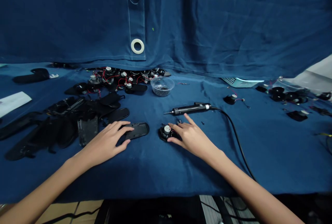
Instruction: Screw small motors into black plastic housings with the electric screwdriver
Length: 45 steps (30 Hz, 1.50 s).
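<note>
My left hand [111, 141] is at the near end of a long, rounded black plastic cover [138, 130]. Its fingertips rest on the cover's upper edge and the thumb is at the lower side. My right hand [189, 134] has its thumb and fingers around a small black fan-like unit with a silvery motor [167, 129], which sits on the blue cloth. The fingers hide part of that unit. Just beyond the right hand lies a black electric screwdriver [192, 108], its tip pointing left. A small dark screw [202, 123] lies to the right of that hand.
Black plastic housings [62, 123] are heaped at left. Behind them is a pile of motors with red wires [124, 78]. A clear bowl [162, 87] holds small dark screws. The screwdriver's cable [234, 134] crosses the right side. A pale basket [242, 82] stands under the hanging blue cloth [233, 26].
</note>
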### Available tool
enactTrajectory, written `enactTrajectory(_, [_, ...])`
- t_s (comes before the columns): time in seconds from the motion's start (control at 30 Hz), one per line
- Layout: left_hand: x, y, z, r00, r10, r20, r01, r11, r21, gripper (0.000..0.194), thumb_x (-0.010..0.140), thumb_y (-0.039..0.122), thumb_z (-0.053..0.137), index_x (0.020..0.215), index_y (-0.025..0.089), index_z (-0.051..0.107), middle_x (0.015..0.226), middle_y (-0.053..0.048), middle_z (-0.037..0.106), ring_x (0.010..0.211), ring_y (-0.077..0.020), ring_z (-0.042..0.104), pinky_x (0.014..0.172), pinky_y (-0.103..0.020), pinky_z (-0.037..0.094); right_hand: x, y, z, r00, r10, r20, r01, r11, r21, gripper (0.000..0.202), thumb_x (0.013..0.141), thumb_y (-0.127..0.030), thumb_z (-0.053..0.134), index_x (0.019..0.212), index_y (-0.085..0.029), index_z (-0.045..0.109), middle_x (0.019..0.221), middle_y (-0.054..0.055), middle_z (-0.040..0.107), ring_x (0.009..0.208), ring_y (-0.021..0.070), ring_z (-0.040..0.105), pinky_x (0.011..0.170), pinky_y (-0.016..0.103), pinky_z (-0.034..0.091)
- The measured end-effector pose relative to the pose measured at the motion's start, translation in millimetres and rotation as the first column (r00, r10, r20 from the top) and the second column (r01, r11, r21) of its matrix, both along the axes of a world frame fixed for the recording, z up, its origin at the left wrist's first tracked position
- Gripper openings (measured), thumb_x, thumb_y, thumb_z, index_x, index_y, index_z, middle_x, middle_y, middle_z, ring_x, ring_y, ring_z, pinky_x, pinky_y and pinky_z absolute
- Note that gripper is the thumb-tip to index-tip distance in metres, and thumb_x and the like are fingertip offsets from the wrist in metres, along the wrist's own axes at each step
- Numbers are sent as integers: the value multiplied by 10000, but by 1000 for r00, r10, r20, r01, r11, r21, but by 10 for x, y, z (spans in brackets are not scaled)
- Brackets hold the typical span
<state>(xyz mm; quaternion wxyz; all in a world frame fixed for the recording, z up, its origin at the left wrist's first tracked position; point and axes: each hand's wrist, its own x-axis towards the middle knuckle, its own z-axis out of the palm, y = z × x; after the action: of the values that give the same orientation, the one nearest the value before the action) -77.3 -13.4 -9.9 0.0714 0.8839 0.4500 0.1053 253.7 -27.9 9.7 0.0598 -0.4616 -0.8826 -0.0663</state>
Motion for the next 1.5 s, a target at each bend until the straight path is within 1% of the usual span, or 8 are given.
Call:
enactTrajectory(0.1, [52,-32,-8,999,41,16,-41,999,31,483,928,543,469,1287,234,559,1388,-106,458,1215,-287,526,1029,-460,461,-33,-11,34,999,-32,27,33,998,-56,563,939,-534,430,1288,-119,579,876,111,710,872,245,676,938,417,479])
enactTrajectory(0.23, [151,-149,80,997,70,-42,-72,996,-48,574,920,617,433,1309,217,566,1474,-96,368,1123,-269,607,928,-399,540,-60,-43,69,993,-110,44,114,986,-123,581,938,-551,400,1347,-161,535,949,125,702,865,298,678,726,405,536])
enactTrajectory(0.53, [161,-185,211,995,-72,-74,58,983,-174,488,978,220,336,1447,354,371,1479,-7,406,1018,-178,663,850,-293,531,7,2,-28,982,-186,-4,185,976,-119,708,882,-656,396,1383,-170,516,1176,179,575,1046,329,584,893,489,491])
enactTrajectory(0.77, [61,-73,241,964,-197,-181,194,980,-32,650,871,26,331,1399,388,447,1402,-18,505,1213,-229,542,984,-387,430,66,55,43,956,-259,136,274,956,-108,623,891,-572,495,1344,-146,541,1108,177,629,984,362,620,828,511,482])
enactTrajectory(0.93, [92,-34,189,962,-176,-207,190,981,48,422,941,229,495,1360,282,511,1146,-73,612,983,-226,611,857,-349,443,124,84,81,949,-278,147,300,939,-168,573,923,-504,491,1338,-111,526,1071,174,664,959,341,657,846,508,489])
enactTrajectory(1.13, [211,-41,110,981,-126,-150,139,987,77,599,926,497,538,1422,188,403,995,-65,629,921,-225,593,864,-358,414,101,73,62,983,-181,-17,177,975,-135,839,811,-643,561,1471,-159,377,1297,198,538,1096,361,588,893,509,495])
enactTrajectory(1.33, [339,13,139,994,-98,-52,99,995,19,561,869,577,579,1283,203,515,1143,-92,565,1033,-260,537,912,-394,413,13,109,12,957,-97,-273,15,958,-288,524,891,-505,558,1320,-207,521,1240,118,584,1104,251,604,934,422,510])
enactTrajectory(1.5, [431,75,148,990,-111,90,119,989,-93,538,834,577,621,1219,215,521,1238,-86,544,1117,-265,522,953,-404,411,-24,127,-63,916,-101,-387,-17,957,-291,468,892,-445,586,1298,-220,525,1229,97,589,1099,217,614,976,401,496])
